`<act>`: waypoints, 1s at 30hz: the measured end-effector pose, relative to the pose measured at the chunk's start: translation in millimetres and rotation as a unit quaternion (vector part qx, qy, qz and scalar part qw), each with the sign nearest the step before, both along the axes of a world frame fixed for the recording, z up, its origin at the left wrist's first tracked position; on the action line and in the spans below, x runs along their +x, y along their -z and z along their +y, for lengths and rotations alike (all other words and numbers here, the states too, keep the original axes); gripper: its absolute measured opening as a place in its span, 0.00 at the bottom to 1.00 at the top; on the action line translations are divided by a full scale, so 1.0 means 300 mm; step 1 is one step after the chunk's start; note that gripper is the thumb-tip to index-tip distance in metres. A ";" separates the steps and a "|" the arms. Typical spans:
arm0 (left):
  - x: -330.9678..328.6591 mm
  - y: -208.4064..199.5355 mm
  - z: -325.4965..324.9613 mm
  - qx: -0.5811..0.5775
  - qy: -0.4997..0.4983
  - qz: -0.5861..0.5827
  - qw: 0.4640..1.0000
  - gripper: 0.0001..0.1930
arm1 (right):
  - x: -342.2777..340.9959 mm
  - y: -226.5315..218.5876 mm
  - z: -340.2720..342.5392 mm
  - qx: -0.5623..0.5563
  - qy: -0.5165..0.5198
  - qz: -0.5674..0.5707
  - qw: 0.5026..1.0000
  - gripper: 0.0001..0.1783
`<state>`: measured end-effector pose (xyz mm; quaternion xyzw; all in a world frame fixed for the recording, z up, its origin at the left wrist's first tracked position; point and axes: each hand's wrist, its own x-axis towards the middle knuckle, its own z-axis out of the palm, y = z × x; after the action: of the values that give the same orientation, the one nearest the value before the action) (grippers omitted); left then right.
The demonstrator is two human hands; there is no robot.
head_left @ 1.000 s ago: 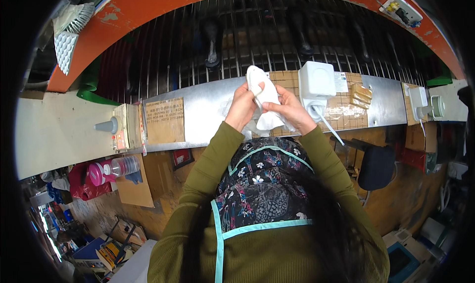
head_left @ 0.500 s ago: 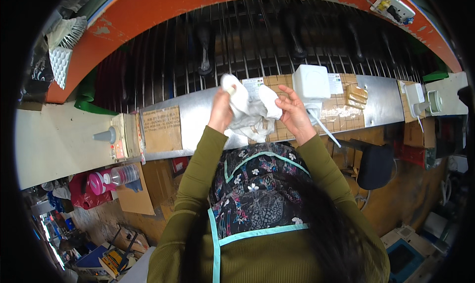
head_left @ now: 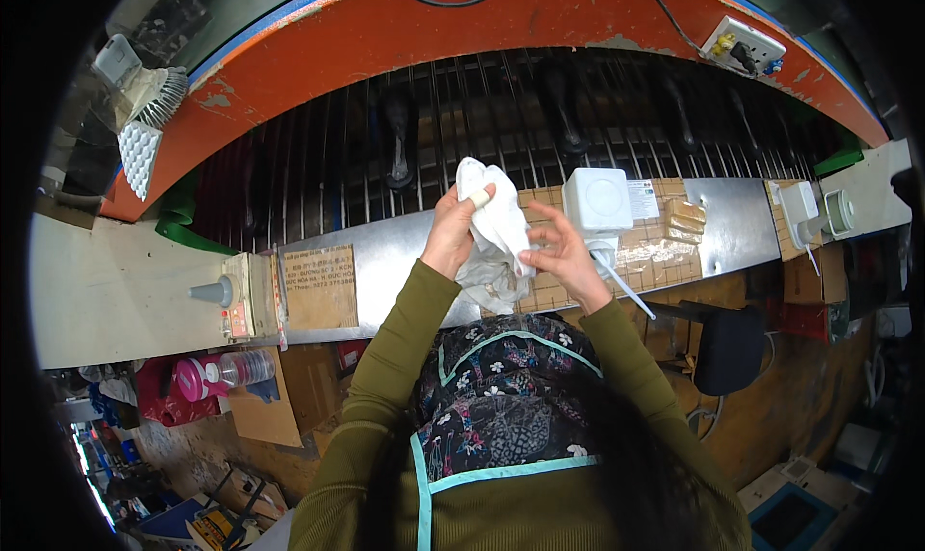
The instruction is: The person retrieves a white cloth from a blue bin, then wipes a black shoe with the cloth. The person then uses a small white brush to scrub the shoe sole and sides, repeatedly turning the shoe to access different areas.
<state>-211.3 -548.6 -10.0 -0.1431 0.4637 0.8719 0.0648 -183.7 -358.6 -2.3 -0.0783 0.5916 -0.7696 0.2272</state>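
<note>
In my left hand is a long white piece of soft cloth, pinched near its upper end under the thumb, which has a pale wrapping round it. The cloth hangs down and to the right. My right hand is at its lower right edge, thumb against the cloth and the other fingers spread apart. Below both hands a crumpled, greyish-white cloth lies on the bench edge, partly covered by the held piece. What kind of article the white cloth is, I cannot make out.
A white box-shaped container stands right of my hand, a white strip sticking out below it. Tan taped blocks lie farther right. Beyond the metal bench runs a row of thin rods under an orange beam.
My hands have come closer together. The white cloth, earlier showing as two separate ends, one at each hand, now hangs mainly from my left hand. My right fingers have spread.
</note>
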 end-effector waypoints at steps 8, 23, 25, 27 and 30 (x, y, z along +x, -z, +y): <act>-0.042 -0.072 -0.029 0.037 0.032 -0.044 0.998 0.18 | -0.029 0.104 0.038 0.191 0.116 0.183 0.957 0.22; 0.021 -0.052 -0.043 -0.035 -0.050 0.004 0.998 0.18 | -0.081 0.014 -0.018 -0.231 0.082 -0.185 0.952 0.19; 0.019 -0.027 -0.053 -0.065 -0.041 -0.002 0.997 0.18 | -0.065 -0.025 -0.032 -0.285 0.058 -0.186 0.938 0.20; 0.029 -0.016 -0.052 -0.066 -0.014 -0.005 0.998 0.17 | -0.055 -0.037 -0.048 -0.262 0.019 -0.156 0.952 0.21; 0.069 -0.016 0.009 -0.026 0.035 0.009 0.999 0.18 | -0.053 -0.012 -0.080 -0.224 0.001 -0.107 0.969 0.21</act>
<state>-190.5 -545.7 -5.3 -0.1209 0.4918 0.8579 0.0870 -199.6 -382.5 1.4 -0.0433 0.3764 -0.8867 0.2651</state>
